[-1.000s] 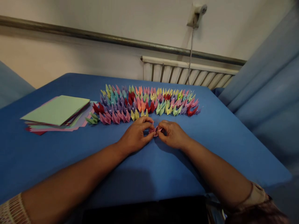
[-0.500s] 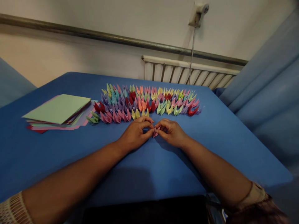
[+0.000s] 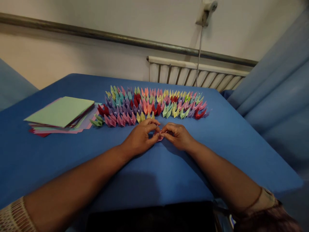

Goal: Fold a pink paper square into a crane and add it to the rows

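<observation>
Between my fingertips is a small pink origami crane [image 3: 160, 138], mostly covered by the fingers. My left hand [image 3: 141, 137] pinches it from the left with thumb and forefinger. From the right, my right hand [image 3: 178, 136] pinches it too, the two hands almost touching. Just beyond them, rows of folded paper cranes [image 3: 149, 104] in pink, red, yellow, green, blue and purple stand close together. A green crane [image 3: 97, 120] sits at the near left end of the rows.
A stack of coloured paper sheets [image 3: 61, 112], pale green on top, lies at the left on the blue table [image 3: 125, 190]. Behind the table are a radiator [image 3: 178, 66], a wall pipe [image 3: 116, 40] and a socket with a cord [image 3: 205, 14]. Blue curtains [image 3: 277, 96] hang at the right.
My fingers have closed in over the pink crane, so less of it shows. The right fingertips have moved slightly left, against the left ones. The rows of cranes are unchanged.
</observation>
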Demonstrator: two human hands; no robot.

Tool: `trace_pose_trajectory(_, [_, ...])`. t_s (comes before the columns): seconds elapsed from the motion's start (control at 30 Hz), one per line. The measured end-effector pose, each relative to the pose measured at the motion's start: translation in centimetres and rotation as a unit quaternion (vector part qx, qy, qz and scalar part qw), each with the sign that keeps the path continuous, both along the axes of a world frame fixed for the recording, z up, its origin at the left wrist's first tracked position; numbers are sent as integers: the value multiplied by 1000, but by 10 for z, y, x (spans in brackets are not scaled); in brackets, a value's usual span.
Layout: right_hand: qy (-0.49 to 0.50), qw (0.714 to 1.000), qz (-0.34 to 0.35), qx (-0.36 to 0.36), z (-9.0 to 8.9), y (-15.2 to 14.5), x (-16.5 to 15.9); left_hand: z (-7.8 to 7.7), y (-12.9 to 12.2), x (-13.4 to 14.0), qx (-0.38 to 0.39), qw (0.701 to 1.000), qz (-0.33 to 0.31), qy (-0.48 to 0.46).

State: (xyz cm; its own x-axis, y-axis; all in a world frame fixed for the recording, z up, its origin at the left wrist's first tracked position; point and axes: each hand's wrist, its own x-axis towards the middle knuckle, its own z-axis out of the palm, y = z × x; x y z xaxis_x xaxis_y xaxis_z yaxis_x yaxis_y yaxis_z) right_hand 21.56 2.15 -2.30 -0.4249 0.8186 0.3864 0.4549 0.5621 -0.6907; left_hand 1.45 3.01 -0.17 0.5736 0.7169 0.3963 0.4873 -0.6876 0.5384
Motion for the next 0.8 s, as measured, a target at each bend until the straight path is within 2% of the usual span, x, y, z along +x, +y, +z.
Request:
trace_pose_trajectory(0.2, [14, 1000, 4, -9, -3, 1, 0, 0, 0, -1, -7, 1000, -4, 4])
trace_pose_trajectory(0.47, [-12, 999, 37, 24, 4, -1, 0, 0, -2, 1, -2, 1000, 26, -16])
trace_pose_trajectory(0.6, [12, 998, 43, 32, 3, 0, 0, -1, -1, 2, 0, 1000, 21, -19])
trace_pose_trajectory(0.8, [25, 1000, 11, 1, -2, 0, -2, 2, -1, 1, 2, 1000, 0, -4])
